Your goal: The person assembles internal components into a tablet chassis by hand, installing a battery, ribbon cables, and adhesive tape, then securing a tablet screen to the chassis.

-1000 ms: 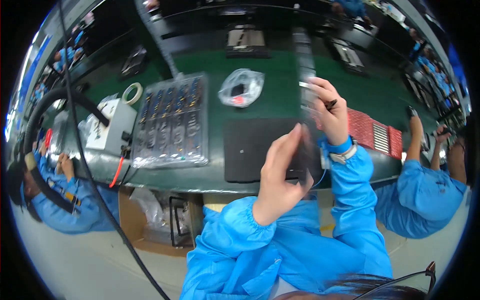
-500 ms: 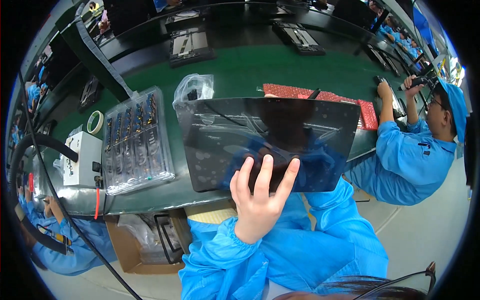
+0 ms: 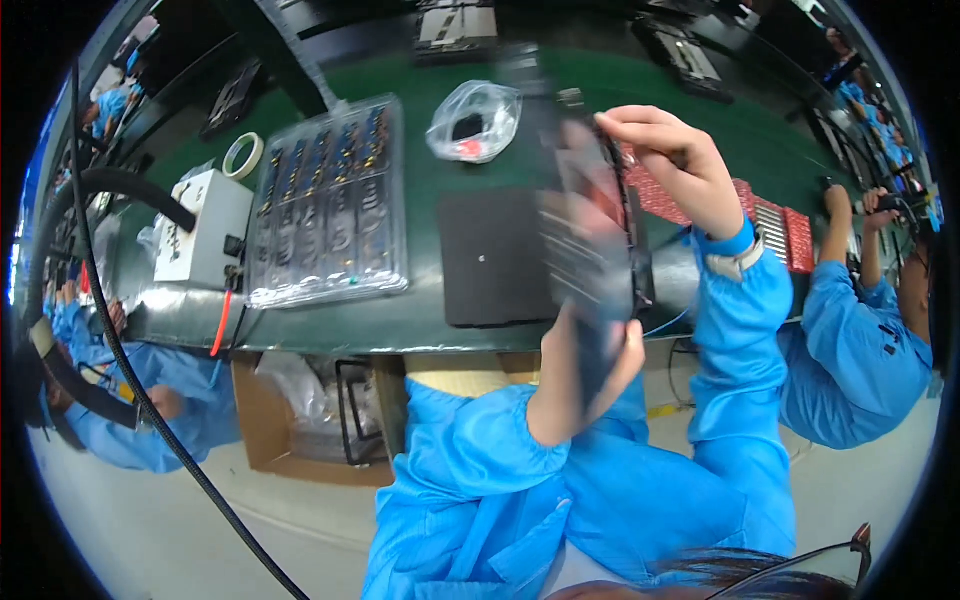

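Note:
A flat black screen panel (image 3: pixel 583 230), blurred by motion, stands nearly on edge above the bench, its glossy face toward the left. My left hand (image 3: pixel 570 385) grips its lower end, fingers on one side and thumb on the other. At the upper right edge of the panel, my right hand (image 3: pixel 680 165) pinches with thumb and fingers; a blue band and a pale strap circle that wrist. Below and left of the panel lies a dark rectangular pad (image 3: pixel 490 260) on the green bench top, partly covered by the panel.
A clear tray (image 3: pixel 325 215) of small parts lies left, beside a white box (image 3: pixel 203 230) with cables and a tape roll (image 3: pixel 243 156). Behind the pad is a plastic bag (image 3: pixel 475 122). Red bubble wrap (image 3: pixel 655 190) lies right. A co-worker (image 3: pixel 865 330) sits at right; a carton (image 3: pixel 300 420) stands below.
The panel has turned from lying face-up to nearly on edge, uncovering the dark pad. My right hand, mostly hidden behind it before, now shows at its upper edge. The view has shifted.

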### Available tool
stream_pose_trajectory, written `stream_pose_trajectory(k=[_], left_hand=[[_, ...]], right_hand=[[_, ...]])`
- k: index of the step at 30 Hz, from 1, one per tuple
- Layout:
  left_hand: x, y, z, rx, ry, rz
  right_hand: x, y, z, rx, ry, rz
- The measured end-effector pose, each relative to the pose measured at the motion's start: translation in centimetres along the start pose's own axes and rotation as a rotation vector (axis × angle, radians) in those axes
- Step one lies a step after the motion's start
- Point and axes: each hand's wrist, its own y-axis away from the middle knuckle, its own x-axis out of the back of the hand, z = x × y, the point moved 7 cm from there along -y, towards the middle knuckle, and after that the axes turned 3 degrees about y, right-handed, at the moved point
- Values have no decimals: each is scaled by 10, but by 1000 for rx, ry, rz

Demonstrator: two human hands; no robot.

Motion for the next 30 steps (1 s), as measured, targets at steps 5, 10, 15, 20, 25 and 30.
stream_pose_trajectory(k=[5, 10, 15, 20, 25, 30], left_hand=[[-17, 12, -84, 303, 1253, 450], [-25, 22, -105, 515, 1482, 373], [0, 61, -78, 1016, 1204, -276], [89, 45, -88, 482, 374, -152], [119, 29, -83, 284, -387, 67], [109, 28, -96, 220, -584, 96]], right_hand=[[-62, -6, 54, -157, 571, -398], [-87, 3, 72, -231, 709, -422], [-91, 13, 57, -130, 763, -370], [-49, 37, 37, -69, 659, -101], [-3, 126, 37, -625, 424, 102], [-37, 158, 49, -782, 366, 175]])
